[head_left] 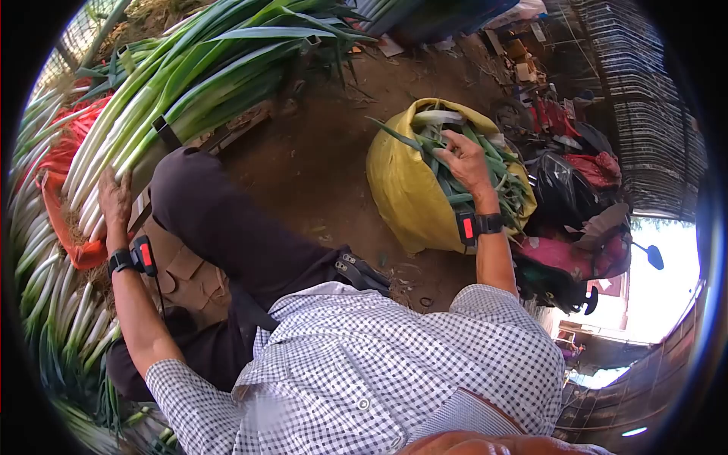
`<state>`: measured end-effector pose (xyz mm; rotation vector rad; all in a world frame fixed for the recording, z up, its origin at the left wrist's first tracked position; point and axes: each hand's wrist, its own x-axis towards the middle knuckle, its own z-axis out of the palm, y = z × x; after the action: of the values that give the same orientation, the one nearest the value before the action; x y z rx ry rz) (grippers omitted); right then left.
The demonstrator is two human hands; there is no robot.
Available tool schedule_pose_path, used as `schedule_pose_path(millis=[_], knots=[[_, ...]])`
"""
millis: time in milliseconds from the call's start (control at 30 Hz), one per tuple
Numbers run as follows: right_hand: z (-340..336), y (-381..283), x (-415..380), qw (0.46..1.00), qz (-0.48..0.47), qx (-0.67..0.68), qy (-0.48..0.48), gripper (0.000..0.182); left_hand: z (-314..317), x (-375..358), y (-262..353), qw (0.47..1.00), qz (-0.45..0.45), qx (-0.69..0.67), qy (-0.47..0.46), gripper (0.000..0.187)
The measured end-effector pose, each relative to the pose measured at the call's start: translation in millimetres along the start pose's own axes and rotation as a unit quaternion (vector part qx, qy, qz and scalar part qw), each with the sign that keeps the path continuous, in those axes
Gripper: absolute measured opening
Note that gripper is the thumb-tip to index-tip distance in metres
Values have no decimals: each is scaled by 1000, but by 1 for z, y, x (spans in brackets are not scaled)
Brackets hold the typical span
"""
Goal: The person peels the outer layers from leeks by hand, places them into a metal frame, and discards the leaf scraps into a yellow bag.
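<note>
Long green onions [174, 98] with white stems and green tops lie in a big pile at the left. My left hand [115, 199] rests against their white stems, its fingers stretched out. On the right stands a yellow sack [402, 193] with its mouth open, full of loose green onion leaves [497, 171]. Over that mouth is my right hand [466, 163], thumb and forefinger apart, with no held thing visible. Its other fingers are partly hidden. Each wrist wears a black strap with a small red-and-black device.
A red plastic sheet or bag [64, 182] lies among the onions. Brown dirt floor [303, 174] stretches between the pile and the sack. Flattened cardboard [186, 265] is by my knee. Black bags [565, 186] and a pink-covered scooter [576, 254] stand beyond the sack.
</note>
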<state>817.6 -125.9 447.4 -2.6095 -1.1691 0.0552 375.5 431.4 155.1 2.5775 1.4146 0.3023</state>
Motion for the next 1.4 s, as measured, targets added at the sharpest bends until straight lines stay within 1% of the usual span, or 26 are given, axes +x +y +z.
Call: schedule_pose_path(millis=[100,133,167,200,233,300,333,400,500,600,667,733,767,833,867,900,933,967,1000,1067,1133,1167,1200,1267,1333,1400], knots=[[42,-39,22,991,-87,-79,-67,28,-20,-11,19,998,19,-12,52,61],[61,-21,31,991,-89,-80,-62,22,-40,-18,35,998,-6,-52,31,59],[73,3,38,994,-88,-55,-23,19,-56,-23,47,998,-27,-63,2,59],[74,26,45,998,-53,-37,18,20,-39,-21,38,999,0,-40,37,63],[76,65,49,993,-42,-61,87,24,-44,-21,46,998,-48,-24,-22,70],[74,168,52,980,22,-171,95,31,-50,-27,59,994,-93,-46,-39,80],[77,190,47,981,9,-189,-36,31,-55,-26,65,993,-102,-40,-53,86],[115,200,35,977,72,-37,-195,29,-57,-24,65,990,-109,-77,-53,89],[121,181,26,960,28,-106,-258,27,-70,-24,68,986,-118,-94,-68,84],[90,157,54,942,-26,-181,-283,27,-131,-21,62,976,-107,-135,-130,73],[58,132,91,936,-80,-228,-256,27,-161,-6,29,981,-49,-121,-143,62],[26,75,131,949,-154,-221,-166,27,-253,-19,7,987,-48,-72,-135,61],[16,43,151,953,-212,-204,-78,28,-266,-20,-22,998,-37,-33,-27,62],[-10,-111,125,975,-222,-15,17,25,-357,-82,-46,999,-22,39,29,59],[-12,-170,110,964,-248,51,79,21,-358,-90,-89,992,-69,35,102,57],[-5,-206,106,951,-271,119,91,18,-386,-153,-100,967,71,38,241,25],[-1,-239,101,932,-294,184,103,15,-421,-209,-85,981,-145,-72,112,44],[3,-290,75,915,-345,188,97,15,-414,-249,-116,969,-173,-69,165,57],[5,-344,41,896,-392,188,90,15,-404,-299,-128,947,-223,-80,215,55],[21,-425,5,779,-582,233,-28,19,-346,-399,-164,891,-350,-130,260,52],[57,-495,-11,655,-715,214,-117,16,-261,-502,-169,850,-478,-98,200,49],[79,-520,-12,632,-739,165,-162,18,-218,-548,-155,826,-518,-171,143,49],[110,-549,-19,611,-741,195,-199,15,-176,-583,-126,757,-587,-259,128,48],[186,-599,-22,615,-717,186,-272,13,-75,-649,-65,700,-639,-303,98,44],[285,-628,-26,656,-640,211,-340,16,-17,-677,11,624,-704,-335,-52,40],[377,-641,-35,701,-620,113,-335,13,39,-694,87,564,-724,-395,-44,41]])
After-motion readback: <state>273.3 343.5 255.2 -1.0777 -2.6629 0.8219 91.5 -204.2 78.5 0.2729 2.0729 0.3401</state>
